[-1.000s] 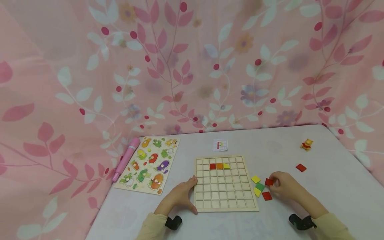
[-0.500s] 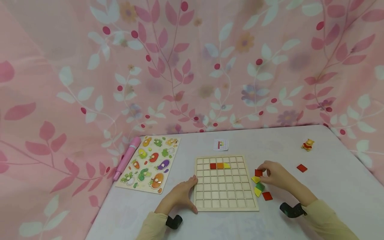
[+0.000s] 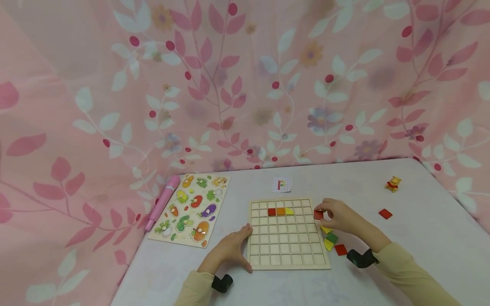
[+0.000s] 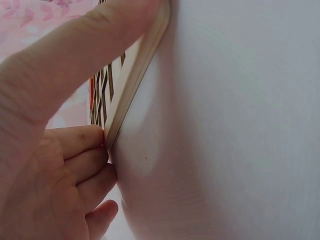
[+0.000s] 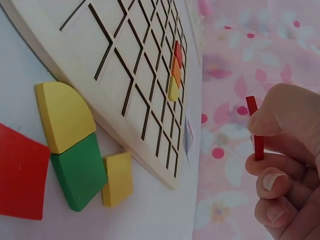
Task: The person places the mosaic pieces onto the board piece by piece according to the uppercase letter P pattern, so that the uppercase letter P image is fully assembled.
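My right hand pinches a red square tile between thumb and fingers beside the right edge of a wooden grid board. In the right wrist view that red tile is seen edge-on, held off the surface. My left hand rests against the board's left edge, thumb near the front corner, fingers not curled round it. Within the grid lie a red tile, an orange tile and a yellow rounded tile in one row.
Right of the board lie a green tile, a yellow quarter-round tile, a smaller-looking yellow tile and a red tile. Another red tile, a bear figurine, a pattern card, a vegetable puzzle and a pink marker-like stick lie around.
My right hand has carried the red tile leftward and away from me, from beside the loose tiles to the board's right edge. The left hand stays in place.
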Tool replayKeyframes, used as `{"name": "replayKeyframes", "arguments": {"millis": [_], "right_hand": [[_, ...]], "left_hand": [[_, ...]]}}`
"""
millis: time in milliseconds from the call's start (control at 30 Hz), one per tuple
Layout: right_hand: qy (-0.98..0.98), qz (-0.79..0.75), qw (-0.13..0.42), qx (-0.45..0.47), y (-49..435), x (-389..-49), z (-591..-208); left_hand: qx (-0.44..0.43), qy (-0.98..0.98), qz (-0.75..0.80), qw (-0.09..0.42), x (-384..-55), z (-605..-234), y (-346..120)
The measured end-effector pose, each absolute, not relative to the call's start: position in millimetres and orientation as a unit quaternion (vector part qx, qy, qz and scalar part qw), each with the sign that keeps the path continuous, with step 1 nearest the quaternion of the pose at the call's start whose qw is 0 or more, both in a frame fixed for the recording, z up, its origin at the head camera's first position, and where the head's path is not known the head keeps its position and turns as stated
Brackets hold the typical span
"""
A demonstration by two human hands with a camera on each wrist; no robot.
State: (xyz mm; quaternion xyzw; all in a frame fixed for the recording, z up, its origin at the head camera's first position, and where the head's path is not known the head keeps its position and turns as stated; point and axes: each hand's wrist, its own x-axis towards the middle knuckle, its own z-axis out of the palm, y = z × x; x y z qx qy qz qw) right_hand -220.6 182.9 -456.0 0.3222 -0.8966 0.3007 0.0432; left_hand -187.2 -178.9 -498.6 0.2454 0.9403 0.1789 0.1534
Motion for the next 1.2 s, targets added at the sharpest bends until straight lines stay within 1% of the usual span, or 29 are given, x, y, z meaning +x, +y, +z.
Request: {"name": "replayKeyframes", "arguments": {"millis": [167,400,533,767,1200], "right_hand": [[-0.892,0.296,0.024,0.341,175,-226,-454],[-0.874,0.286,0.044,0.391,164,-238,-448],[-0.872,0.284,0.035,0.396,157,-243,-444],[-0.861,0.296,0.057,0.409,146,-248,-448],[-0.843,0.313,0.066,0.433,121,-255,-449]], "left_hand": [[0.248,0.940,0.179,0.153,-186,-499,-179],[0.242,0.943,0.174,0.152,-186,-499,-177],[0.239,0.944,0.171,0.153,-187,-499,-177],[0.241,0.944,0.170,0.150,-187,-498,-178],[0.256,0.945,0.151,0.135,-186,-499,-178]]}}
